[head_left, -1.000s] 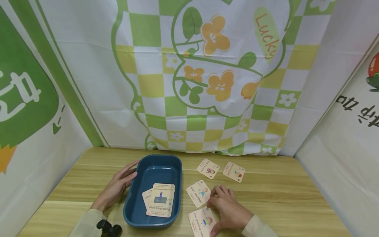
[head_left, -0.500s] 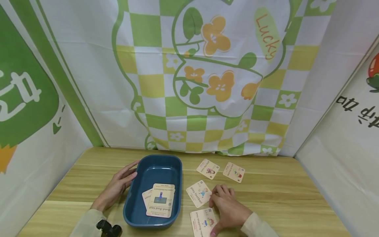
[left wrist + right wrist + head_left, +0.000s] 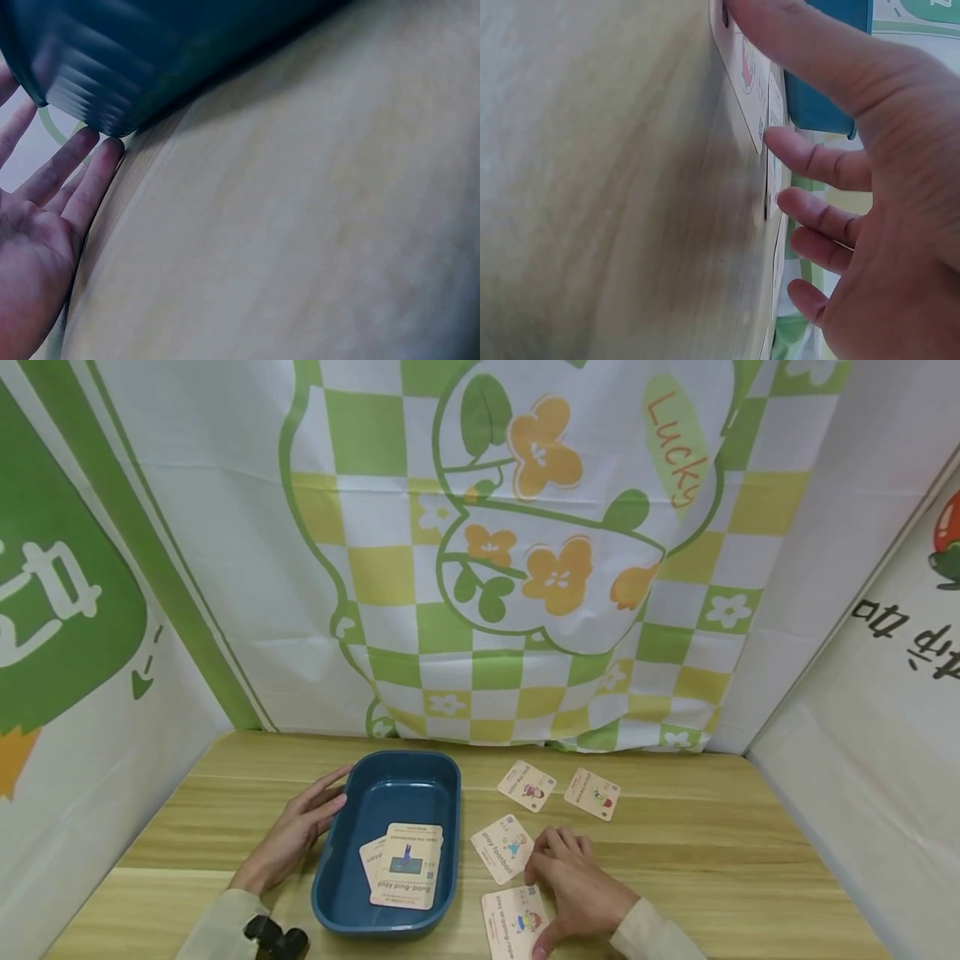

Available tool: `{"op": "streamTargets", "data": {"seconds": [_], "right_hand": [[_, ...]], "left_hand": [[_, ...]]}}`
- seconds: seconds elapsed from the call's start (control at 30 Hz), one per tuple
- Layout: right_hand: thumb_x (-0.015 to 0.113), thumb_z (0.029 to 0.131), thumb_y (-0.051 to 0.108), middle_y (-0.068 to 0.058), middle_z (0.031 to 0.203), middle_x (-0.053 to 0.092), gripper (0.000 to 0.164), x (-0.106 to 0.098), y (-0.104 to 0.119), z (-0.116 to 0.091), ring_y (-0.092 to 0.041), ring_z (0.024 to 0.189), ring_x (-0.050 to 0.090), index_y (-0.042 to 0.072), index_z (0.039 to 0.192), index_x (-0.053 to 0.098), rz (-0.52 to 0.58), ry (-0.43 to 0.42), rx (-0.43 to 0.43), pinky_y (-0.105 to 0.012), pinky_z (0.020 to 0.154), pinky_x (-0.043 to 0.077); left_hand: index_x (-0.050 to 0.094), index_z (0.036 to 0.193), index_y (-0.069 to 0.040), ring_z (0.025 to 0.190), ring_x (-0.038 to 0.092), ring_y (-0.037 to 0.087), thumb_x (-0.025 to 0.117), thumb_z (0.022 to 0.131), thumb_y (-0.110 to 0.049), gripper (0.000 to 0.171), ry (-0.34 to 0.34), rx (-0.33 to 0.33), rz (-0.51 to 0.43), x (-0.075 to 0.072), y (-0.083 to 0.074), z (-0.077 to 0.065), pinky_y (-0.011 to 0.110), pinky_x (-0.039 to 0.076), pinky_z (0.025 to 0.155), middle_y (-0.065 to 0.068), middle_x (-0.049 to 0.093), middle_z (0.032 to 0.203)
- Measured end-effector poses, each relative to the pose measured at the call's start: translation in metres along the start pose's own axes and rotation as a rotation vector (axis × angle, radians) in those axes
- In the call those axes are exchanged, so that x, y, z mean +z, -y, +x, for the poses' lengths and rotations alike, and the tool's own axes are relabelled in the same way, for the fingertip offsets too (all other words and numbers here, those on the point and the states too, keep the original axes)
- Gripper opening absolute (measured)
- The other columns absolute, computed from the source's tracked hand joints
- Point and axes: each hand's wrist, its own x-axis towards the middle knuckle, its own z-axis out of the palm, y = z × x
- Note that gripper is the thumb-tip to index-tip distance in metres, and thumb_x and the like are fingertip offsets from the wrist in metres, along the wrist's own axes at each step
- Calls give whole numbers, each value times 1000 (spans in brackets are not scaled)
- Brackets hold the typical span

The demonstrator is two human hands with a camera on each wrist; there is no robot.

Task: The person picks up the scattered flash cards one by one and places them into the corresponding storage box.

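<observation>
My left hand (image 3: 291, 837) rests its extended fingers against the left wall of a dark blue tray (image 3: 352, 793); the left wrist view shows the fingertips touching the tray's outside (image 3: 112, 67). Inside the tray lie overlapping picture cards, the top one (image 3: 407, 868) reading "play ping-pong". On the right, my right hand (image 3: 583, 892) holds a "play skipping" flash card (image 3: 512, 925) by its right edge, thumb at the near corner and index finger at the far one. In the right wrist view this card (image 3: 744, 71) looks slightly tilted off the tabletop. A "play football" card (image 3: 501, 850) lies just beyond it.
Two more cards, one left (image 3: 527, 786) and one right (image 3: 592, 794), lie farther back on the wooden table (image 3: 712, 860). Behind the table hangs a checked curtain (image 3: 480, 677). White printed walls stand on both sides.
The skipping card has shifted slightly to the right, staying at the right hand's thumb and index finger. My left hand and the tray have not moved.
</observation>
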Motion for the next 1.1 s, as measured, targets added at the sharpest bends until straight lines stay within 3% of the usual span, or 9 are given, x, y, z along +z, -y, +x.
{"op": "streamTargets", "data": {"seconds": [0.3, 0.7, 0.83, 0.97, 1.07, 1.1], "right_hand": [[88, 42, 74, 9, 107, 37, 80, -1, 1, 2, -15, 104, 34, 24, 92, 52, -14, 2, 34, -40, 88, 31], [89, 40, 73, 10, 104, 36, 81, 0, 1, 1, -15, 102, 33, 25, 90, 48, 10, -21, 38, -39, 87, 30], [89, 40, 73, 11, 103, 35, 80, 0, 0, 1, -14, 101, 32, 26, 90, 47, 33, -17, 42, -38, 86, 29], [90, 42, 70, 11, 104, 38, 76, -1, 0, 2, -14, 101, 33, 26, 89, 48, 62, -19, 56, -38, 86, 29], [91, 46, 65, 10, 106, 41, 72, -2, 0, 1, -15, 102, 34, 25, 89, 49, 99, -21, 72, -40, 87, 30], [92, 48, 64, 10, 107, 42, 70, -3, 0, 1, -16, 103, 34, 24, 88, 50, 115, -20, 78, -40, 88, 30]], "left_hand": [[27, 161, -9, 119, 57, 4, 51, 108, -29, 61, 3, 26, -6, 0, 0, 1, 21, 49, 97, 28, 30, 158], [27, 162, -11, 120, 55, 3, 52, 108, -31, 63, -7, 8, 7, -1, 3, 2, 19, 47, 97, 26, 29, 159], [27, 161, -12, 120, 55, 3, 52, 108, -31, 62, -11, 2, 7, -1, 4, 1, 19, 47, 97, 25, 29, 159], [27, 162, -12, 130, 52, 18, 52, 108, -31, 62, -10, -1, 7, 0, 1, 0, 19, 47, 97, 25, 29, 159], [27, 162, -11, 129, 52, 17, 52, 108, -31, 62, -11, -1, 8, 0, 1, 0, 19, 47, 97, 26, 29, 159], [27, 162, -12, 126, 53, 12, 52, 108, -31, 62, -11, -2, 8, -1, 1, 0, 19, 47, 97, 25, 29, 159]]}}
